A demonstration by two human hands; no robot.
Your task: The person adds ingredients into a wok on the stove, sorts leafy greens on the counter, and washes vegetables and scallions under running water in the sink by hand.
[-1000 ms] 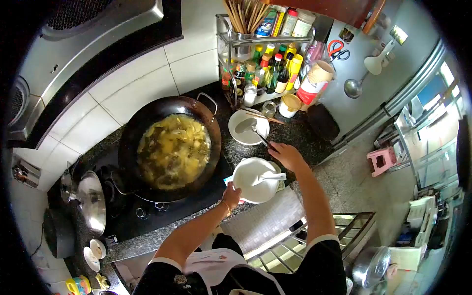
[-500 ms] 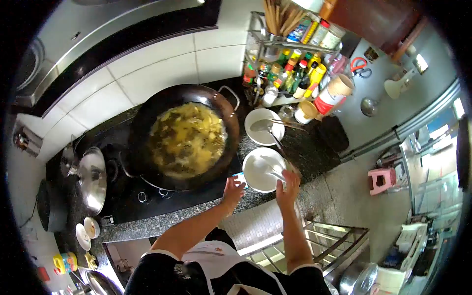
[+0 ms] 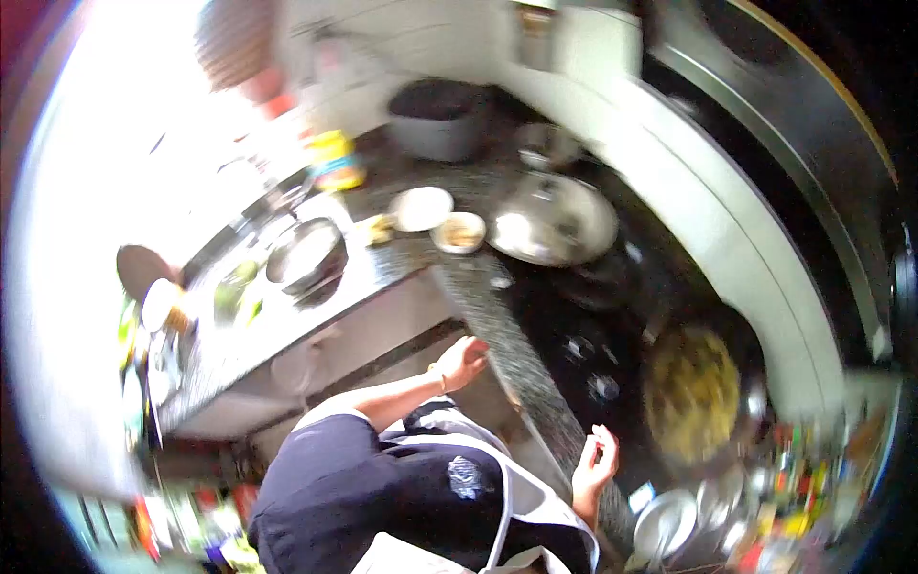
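Note:
My left hand [image 3: 463, 363] hovers by the front edge of the dark speckled counter, fingers loosely bent and slightly blurred, with nothing visible in it. Farther right, my right hand [image 3: 595, 465] is raised over the counter edge, fingers apart and holding nothing. Closest to it are a small blue-and-white item [image 3: 642, 497], too blurred to name, and a white bowl [image 3: 666, 519] with a pale spoon. A large wok [image 3: 755, 397] sits on the black stove, holding yellowish soup [image 3: 693, 392] with dark pieces.
A domed metal lid [image 3: 555, 225] lies at the stove's far end, beside a small bowl [image 3: 459, 232] and a white dish [image 3: 422, 209]. Leftward are a dark pot [image 3: 437, 124], a yellow bottle [image 3: 334, 160] and a pan [image 3: 306, 253] by the sink. Seasoning bottles [image 3: 798, 488] stand at right.
My view has swung left towards the sink, shifting wok and bowls to the right. My right hand has let go of the spoon in the bowl, and both hands have drawn away.

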